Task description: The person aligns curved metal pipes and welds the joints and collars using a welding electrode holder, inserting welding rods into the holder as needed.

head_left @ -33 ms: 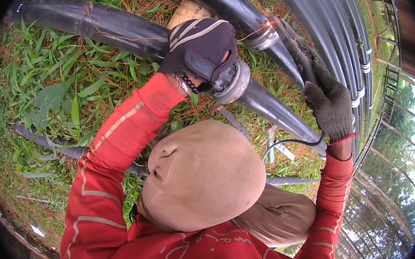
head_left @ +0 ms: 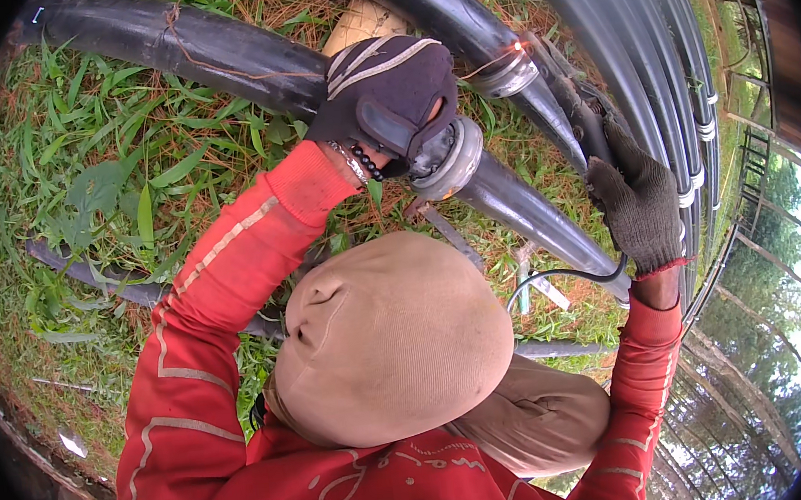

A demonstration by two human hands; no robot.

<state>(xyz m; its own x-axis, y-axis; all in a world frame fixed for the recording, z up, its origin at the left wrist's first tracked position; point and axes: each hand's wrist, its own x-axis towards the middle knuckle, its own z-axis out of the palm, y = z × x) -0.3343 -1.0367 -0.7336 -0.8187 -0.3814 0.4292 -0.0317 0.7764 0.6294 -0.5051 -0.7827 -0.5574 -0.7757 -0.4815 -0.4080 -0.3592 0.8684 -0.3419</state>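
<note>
My left hand (head_left: 391, 97), in a dark glove with grey stripes, is closed over a thick black pipe (head_left: 228, 59); its fingertips are hidden. Just beside that hand, a pale grey collar (head_left: 455, 163) rings the pipe, which narrows toward the lower right. My right hand (head_left: 642, 203), in a dark knit glove, is wrapped around a long, dark, worn hand tool (head_left: 579, 103) whose exact kind I cannot make out. Near the tool's far end, a small orange-red glow shows against a second black pipe (head_left: 435, 6), close to its grey collar (head_left: 509, 76).
A bundle of long black pipes (head_left: 625, 26) curves down the right side, with white bands on some. A thin black cable (head_left: 557, 273) loops below the right hand. A pale wooden log (head_left: 364, 24) lies under the pipes. My tan-clothed knee (head_left: 394, 337) is between my arms, over grass.
</note>
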